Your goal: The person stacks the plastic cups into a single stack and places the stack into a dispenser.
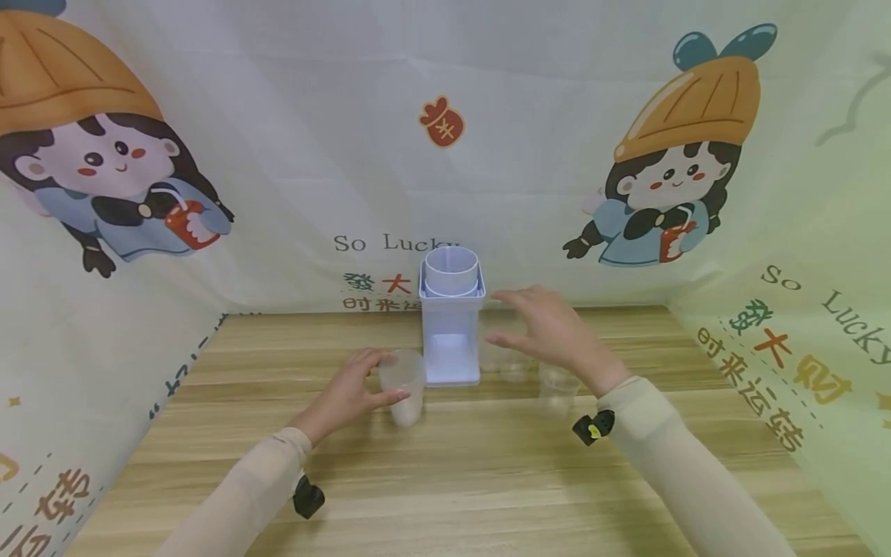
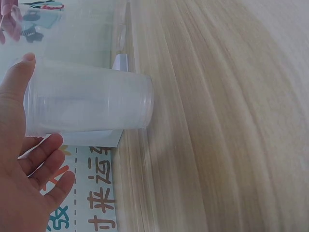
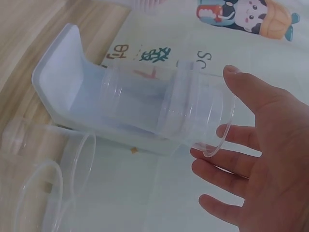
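Observation:
My left hand [image 1: 351,391] holds a frosted plastic cup [image 1: 406,394] near its rim, with the thumb on one side and fingers on the other. That cup stands upright, close to the table in the left wrist view. On the right, my right hand [image 3: 260,145] has thumb and fingertips at the rim of a clear plastic cup [image 3: 140,106], which overlaps the white stand in this view. The white stand [image 1: 451,340] rises between the hands, with a round white sleeve [image 1: 452,271] in its square top and an open front above a flat base.
Another clear cup [image 1: 558,391] stands on the table below my right wrist, and a further clear cup [image 3: 82,159] shows beside it in the right wrist view. A printed cloth [image 1: 313,139] hangs behind the wood-grain table [image 1: 445,472] and along its sides.

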